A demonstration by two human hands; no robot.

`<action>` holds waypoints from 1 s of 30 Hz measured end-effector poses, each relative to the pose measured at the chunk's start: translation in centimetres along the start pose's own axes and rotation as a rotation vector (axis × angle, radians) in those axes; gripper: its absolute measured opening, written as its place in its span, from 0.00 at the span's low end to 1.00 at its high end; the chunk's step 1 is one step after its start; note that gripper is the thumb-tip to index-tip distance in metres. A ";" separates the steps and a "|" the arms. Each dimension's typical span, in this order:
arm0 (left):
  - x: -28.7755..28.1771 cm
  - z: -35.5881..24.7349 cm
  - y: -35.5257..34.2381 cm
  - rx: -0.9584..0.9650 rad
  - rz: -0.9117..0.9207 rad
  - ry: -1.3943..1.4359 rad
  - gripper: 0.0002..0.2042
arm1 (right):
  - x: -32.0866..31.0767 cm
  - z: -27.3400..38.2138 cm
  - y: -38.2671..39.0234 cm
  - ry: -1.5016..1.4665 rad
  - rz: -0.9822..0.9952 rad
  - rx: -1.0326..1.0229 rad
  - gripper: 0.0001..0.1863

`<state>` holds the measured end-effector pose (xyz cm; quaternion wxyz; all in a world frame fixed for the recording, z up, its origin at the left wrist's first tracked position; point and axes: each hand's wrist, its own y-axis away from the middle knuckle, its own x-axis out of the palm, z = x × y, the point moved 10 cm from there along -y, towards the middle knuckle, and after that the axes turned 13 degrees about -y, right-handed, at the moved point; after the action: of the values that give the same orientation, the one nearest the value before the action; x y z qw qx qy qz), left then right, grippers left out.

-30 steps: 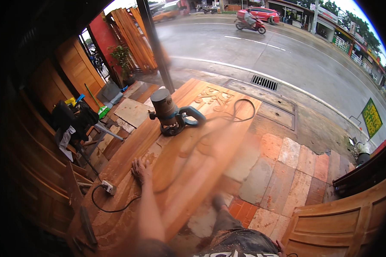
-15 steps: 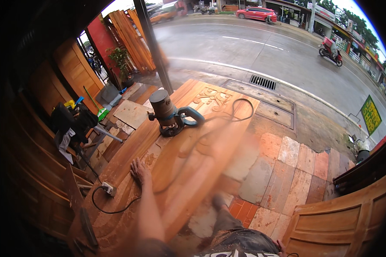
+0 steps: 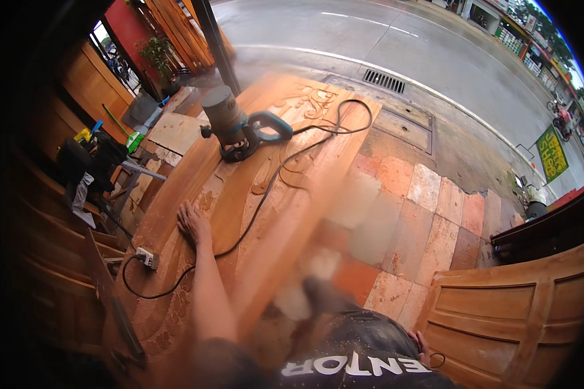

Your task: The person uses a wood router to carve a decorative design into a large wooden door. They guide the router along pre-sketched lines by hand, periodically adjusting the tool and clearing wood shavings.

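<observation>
My left hand (image 3: 193,222) lies flat with fingers spread on a carved wooden door panel (image 3: 183,178) covered in wood dust. Farther along the panel, beyond that hand, a router (image 3: 224,123) with a grey motor body and a blue handle stands upright, touched by neither hand. Its black cord (image 3: 261,204) loops over the wood, passes by my left forearm and ends at a white socket block (image 3: 147,257) on the panel's left side. My right hand (image 3: 422,345) shows only in part at the right side of my dark shirt, its grip hidden.
Another panelled wooden door (image 3: 486,305) stands at the right. Stone and brick paving (image 3: 428,220) lies between it and the panel. A metal post (image 3: 217,45) rises behind the router. A drain grate (image 3: 384,81) borders the road. Doors and clutter, including a green broom (image 3: 135,141), line the left.
The view has tilted down, showing more of my shirt. My left hand stays flat on the panel, and the router stands in the same spot. The motorcycle has moved down the road.
</observation>
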<state>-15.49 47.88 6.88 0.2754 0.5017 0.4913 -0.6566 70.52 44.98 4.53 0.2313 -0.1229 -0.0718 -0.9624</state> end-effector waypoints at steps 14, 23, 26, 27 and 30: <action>-0.3 -0.8 0.0 -0.038 -0.045 0.023 0.29 | 1.2 -1.0 -1.4 -0.092 0.065 0.069 0.48; -1.9 -0.8 0.6 -0.064 -0.024 0.342 0.28 | 3.0 -1.5 -6.2 -0.088 0.123 0.126 0.47; -1.1 1.1 0.6 -0.024 -0.027 0.242 0.26 | 5.1 -1.1 -7.9 -0.090 0.188 0.151 0.46; -0.9 1.4 0.7 0.036 -0.030 0.146 0.25 | 5.7 -1.0 -8.4 -0.092 0.209 0.158 0.46; -1.3 -0.8 2.4 0.088 0.105 0.179 0.25 | 6.8 -0.8 -9.7 -0.073 0.237 0.176 0.46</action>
<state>-12.69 47.55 7.17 0.2421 0.5951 0.4575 -0.6148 60.02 50.45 4.77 0.3506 -0.1446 -0.1494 -0.9132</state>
